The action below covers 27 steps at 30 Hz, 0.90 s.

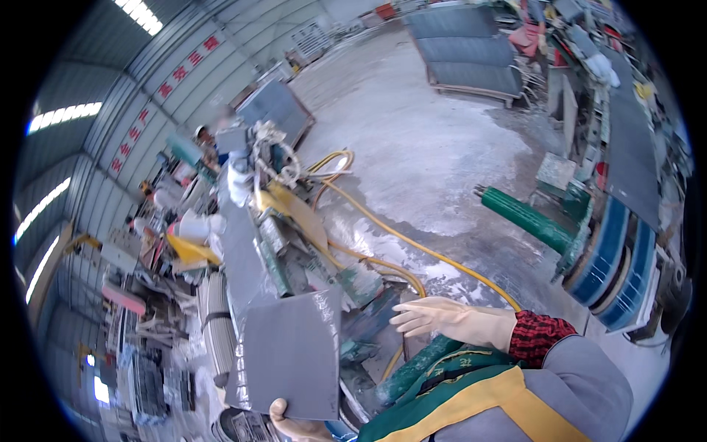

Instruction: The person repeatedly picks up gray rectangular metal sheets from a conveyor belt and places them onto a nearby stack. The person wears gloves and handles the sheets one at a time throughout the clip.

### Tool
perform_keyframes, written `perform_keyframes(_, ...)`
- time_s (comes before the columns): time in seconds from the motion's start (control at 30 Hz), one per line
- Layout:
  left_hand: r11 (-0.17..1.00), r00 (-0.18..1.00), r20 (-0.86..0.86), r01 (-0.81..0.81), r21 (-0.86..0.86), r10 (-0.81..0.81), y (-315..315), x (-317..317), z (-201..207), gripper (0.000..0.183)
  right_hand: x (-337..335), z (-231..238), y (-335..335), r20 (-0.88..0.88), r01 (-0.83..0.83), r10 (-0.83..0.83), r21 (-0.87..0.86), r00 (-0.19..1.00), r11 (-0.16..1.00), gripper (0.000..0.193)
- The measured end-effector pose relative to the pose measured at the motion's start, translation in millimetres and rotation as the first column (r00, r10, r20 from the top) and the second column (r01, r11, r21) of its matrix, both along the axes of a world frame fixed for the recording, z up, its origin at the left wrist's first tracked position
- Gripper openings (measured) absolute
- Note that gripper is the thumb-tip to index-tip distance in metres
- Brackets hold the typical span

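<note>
Gloved, the left hand (294, 426) clamps the bottom edge of a grey stone slab (291, 353), holding it upright and tilted at the lower middle of the view, in front of a long cutting bench (250, 243). Right hand (434, 318), also in a pale rubber glove, hovers flat with fingers spread and empty, apart from the slab's right edge. Judging by this, the slab is mid-carry; next it wants the free hand on its right side to steady it. Yellow hoses (412, 247) trail across the wet concrete floor (427, 147).

Yellow hose (412, 247) across wet concrete floor (427, 140)
</note>
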<state>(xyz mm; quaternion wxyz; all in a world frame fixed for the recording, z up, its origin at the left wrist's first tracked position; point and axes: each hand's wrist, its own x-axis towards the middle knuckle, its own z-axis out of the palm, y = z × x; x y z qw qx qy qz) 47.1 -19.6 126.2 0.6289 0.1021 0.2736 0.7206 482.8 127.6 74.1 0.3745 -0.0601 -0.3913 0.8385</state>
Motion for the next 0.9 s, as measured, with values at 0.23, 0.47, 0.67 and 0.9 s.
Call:
perform_keyframes(0.23,0.898,0.898,0.044,0.439,-0.027,-0.437,78.2,250.2,41.9,0.066,77.3,27.5,-37.9,-0.170,0.090,-0.170,-0.399,0.971,0.912,0.070)
perform_keyframes(0.47,0.412,0.441,0.169,0.893,-0.182,-0.882,138.4,426.0,-1.2,0.036,224.8,68.2,-184.6,0.594,0.826,-0.610,-0.182,0.525,0.534,0.039)
perform_keyframes(0.67,0.340,0.277,-0.224,0.883,-0.325,-0.934,107.4,578.4,-7.3,0.027,276.1,33.6,-250.3,0.777,0.998,-0.626,-0.034,0.056,0.048,0.043)
perform_keyframes(0.9,0.281,-0.004,-0.536,0.848,-0.449,-0.844,103.2,692.2,-63.3,0.051,332.3,-9.7,-262.2,0.522,0.851,-0.847,-0.396,-0.101,-0.345,0.030)
